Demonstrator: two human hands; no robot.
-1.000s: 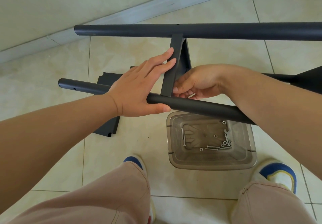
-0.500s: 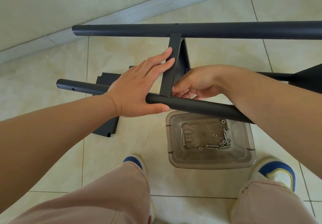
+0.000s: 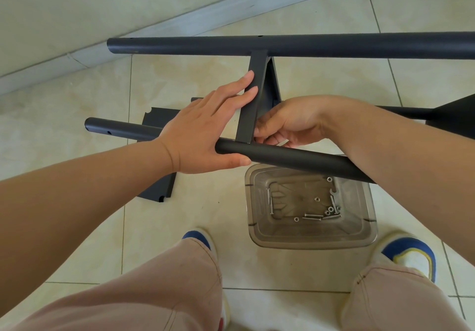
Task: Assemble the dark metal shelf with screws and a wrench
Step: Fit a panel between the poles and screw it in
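Little has changed: the left hand (image 3: pixel 205 135) still braces the near tube (image 3: pixel 295 157), fingers straight against the crossbar (image 3: pixel 250 104); beside that crossbar, the right hand (image 3: pixel 288 122) keeps its fingers curled at the joint, contents unseen.

Looks like a room at home: pale glossy floor tiles (image 3: pixel 205 78), a light baseboard (image 3: pixel 180 19) along a plain wall (image 3: pixel 77 1).

A person with bare forearms and bare left hand (image 3: pixel 205 130) and right hand (image 3: pixel 290 122) wears loose dusty-pink trousers (image 3: pixel 144 299) and white sneakers (image 3: pixel 408 256) with blue-and-yellow toes.
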